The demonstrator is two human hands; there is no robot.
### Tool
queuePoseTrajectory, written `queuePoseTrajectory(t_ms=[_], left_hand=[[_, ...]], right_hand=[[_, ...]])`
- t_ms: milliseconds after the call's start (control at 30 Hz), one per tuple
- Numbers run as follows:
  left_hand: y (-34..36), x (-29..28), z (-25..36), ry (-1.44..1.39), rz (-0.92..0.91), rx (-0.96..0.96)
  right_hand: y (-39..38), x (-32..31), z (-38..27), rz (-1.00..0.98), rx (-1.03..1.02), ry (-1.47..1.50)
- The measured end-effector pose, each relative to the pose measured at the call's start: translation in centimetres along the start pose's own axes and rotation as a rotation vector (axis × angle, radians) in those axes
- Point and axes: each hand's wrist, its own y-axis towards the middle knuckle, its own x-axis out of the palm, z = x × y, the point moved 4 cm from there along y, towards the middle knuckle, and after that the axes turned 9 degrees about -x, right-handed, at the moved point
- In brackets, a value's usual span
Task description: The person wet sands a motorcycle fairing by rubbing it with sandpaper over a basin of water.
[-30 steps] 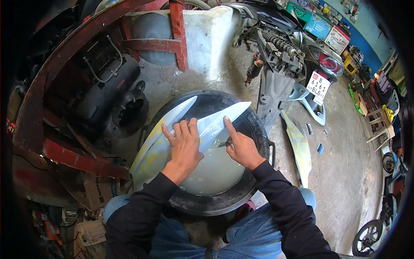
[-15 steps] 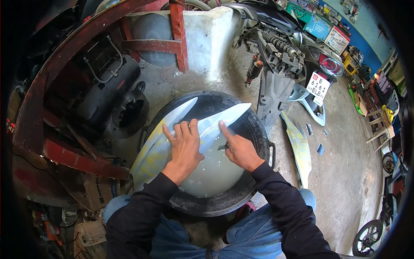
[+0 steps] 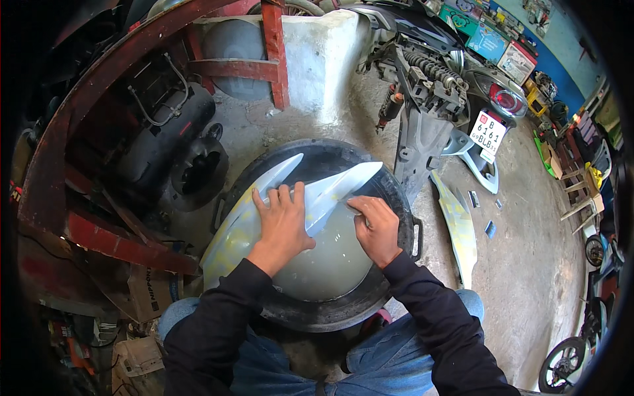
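A forked, pale silver motorcycle body panel (image 3: 230, 239) with yellowish patches lies slantwise over a round black tub (image 3: 317, 315). My left hand (image 3: 282, 228) grips the panel's middle, fingers fanned across it near the notch between the two prongs and thumb at the lower edge. Cloudy water (image 3: 323, 264) fills the bottom of the tub below. At the lower edge of the right-hand prong is my right hand (image 3: 378, 228), its fingers curled and pinched together. Whatever it holds is hidden by the fingers.
A partly stripped motorcycle (image 3: 429, 92) stands ahead on the right. On the concrete floor by the tub lies another yellow-patched panel (image 3: 457, 231), with small blue scraps (image 3: 490, 229) beside it. A red frame (image 3: 119, 241) and a dark cylindrical tank (image 3: 168, 135) occupy the left.
My right hand has slid off the prong's face down toward its lower edge, and its outstretched index finger has curled in. The prong's tip has dipped slightly. My left hand stays in place.
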Motion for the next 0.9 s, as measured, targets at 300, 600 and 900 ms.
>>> queuePoseTrajectory(t_ms=[300, 600, 900], left_hand=[[-0.2, 0.0, 0.5, -0.025, -0.051, 0.046], [-0.4, 0.7, 1.1, -0.035, -0.08, 0.03], [0.0, 2.4, 1.7, -0.029, -0.042, 0.045]], right_hand=[[-1.1, 1.9, 1.0, -0.126, -0.173, -0.155], [-2.0, 2.0, 3.6, -0.15, -0.041, -0.257], [-3.4, 2.9, 2.0, -0.215, -0.097, -0.12]])
